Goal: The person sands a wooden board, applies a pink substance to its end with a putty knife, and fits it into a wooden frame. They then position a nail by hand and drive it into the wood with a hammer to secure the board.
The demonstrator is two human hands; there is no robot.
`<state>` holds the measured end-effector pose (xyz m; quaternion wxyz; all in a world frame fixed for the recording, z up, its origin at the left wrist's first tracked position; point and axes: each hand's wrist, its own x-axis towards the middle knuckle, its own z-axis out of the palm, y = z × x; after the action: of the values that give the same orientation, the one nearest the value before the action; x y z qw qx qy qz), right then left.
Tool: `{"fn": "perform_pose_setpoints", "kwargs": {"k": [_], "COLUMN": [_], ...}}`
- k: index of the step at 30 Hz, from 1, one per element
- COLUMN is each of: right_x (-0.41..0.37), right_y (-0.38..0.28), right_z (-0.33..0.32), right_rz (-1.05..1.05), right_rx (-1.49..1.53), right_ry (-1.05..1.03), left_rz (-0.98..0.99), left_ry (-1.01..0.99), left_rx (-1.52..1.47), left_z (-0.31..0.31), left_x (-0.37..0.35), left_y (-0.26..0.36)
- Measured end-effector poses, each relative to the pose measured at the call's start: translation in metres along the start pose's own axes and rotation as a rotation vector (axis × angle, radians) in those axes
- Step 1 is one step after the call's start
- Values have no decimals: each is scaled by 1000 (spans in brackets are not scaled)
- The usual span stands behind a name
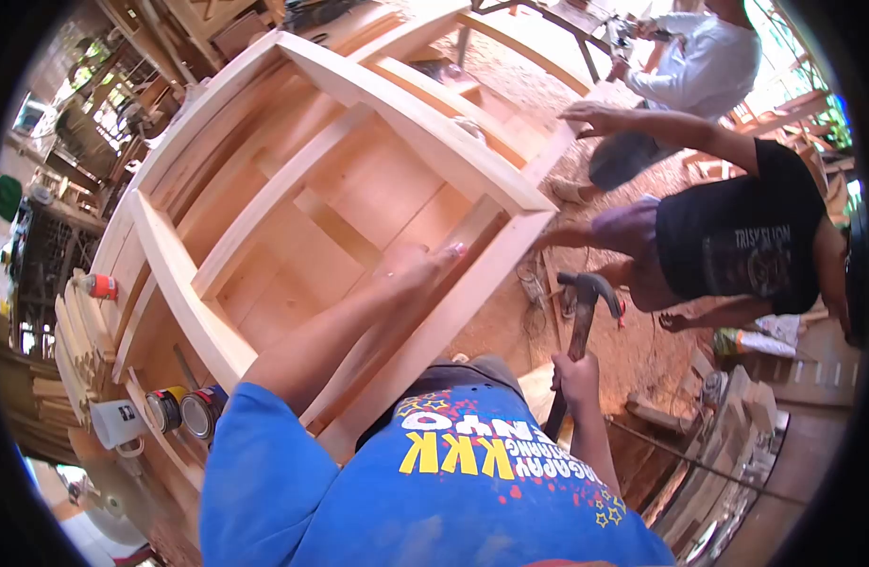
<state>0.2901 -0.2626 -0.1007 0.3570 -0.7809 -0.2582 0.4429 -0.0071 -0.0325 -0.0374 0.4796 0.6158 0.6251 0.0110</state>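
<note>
While steadying wooden frame with left hand, fingers laid on inner rail, pinch unclear, grips hammer in closed right hand, head raised beside frame.

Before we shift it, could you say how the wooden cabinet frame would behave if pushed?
The wooden cabinet frame is likely stiff, given its many crosspieces. Probably heavy: it is large, and a co-worker's hand rests on its far end.

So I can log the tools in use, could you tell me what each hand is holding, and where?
The right hand grips a hammer by its handle, below the head; the left hand rests on the wooden frame.
</note>
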Motion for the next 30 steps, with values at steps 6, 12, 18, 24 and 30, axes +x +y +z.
{"fn": "perform_pose_setpoints", "kwargs": {"k": [6,12,18,24,30], "right_x": [-31,-11,22,-4,-14], "right_y": [-13,21,55,45,37], "right_z": [1,27,96,161,169], "right_rz": [-117,-79,50,47,11], "right_rx": [20,179,737,962,809], "right_ry": [-58,-453,-901,-933,-773], "left_rz": [180,587,403,-222,-147], "left_ry": [229,799,1243,1020,364], "left_rx": [105,95,-270,-1077,-1684], "left_z": [8,17,20,155,199], "left_x": [-8,-88,-257,-336,-286], "left_y": [-7,-18,-110,-268,-283]}}
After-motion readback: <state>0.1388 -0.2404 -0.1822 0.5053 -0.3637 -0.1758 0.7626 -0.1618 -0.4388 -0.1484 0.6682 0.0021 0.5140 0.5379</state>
